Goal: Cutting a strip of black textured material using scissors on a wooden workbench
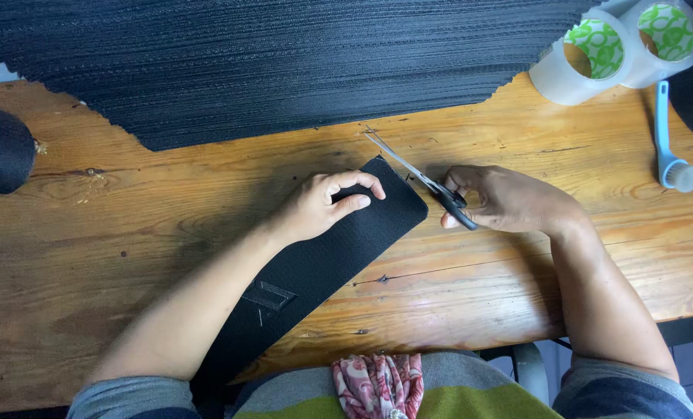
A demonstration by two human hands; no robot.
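Observation:
A long black textured strip (327,256) lies diagonally across the wooden table (114,256), its rounded end near the middle. My left hand (327,203) presses down on that end, fingers curled over it. My right hand (502,200) grips the black handles of a pair of scissors (424,180). The thin blades point up and to the left, just beyond the strip's rounded end, and lie close together.
A big stack of black ribbed sheets (269,62) covers the far side of the table. Two rolls of clear tape (618,46) stand at the far right, with a blue-handled brush (668,147) beside them. A black roll (1,147) sits at the left edge.

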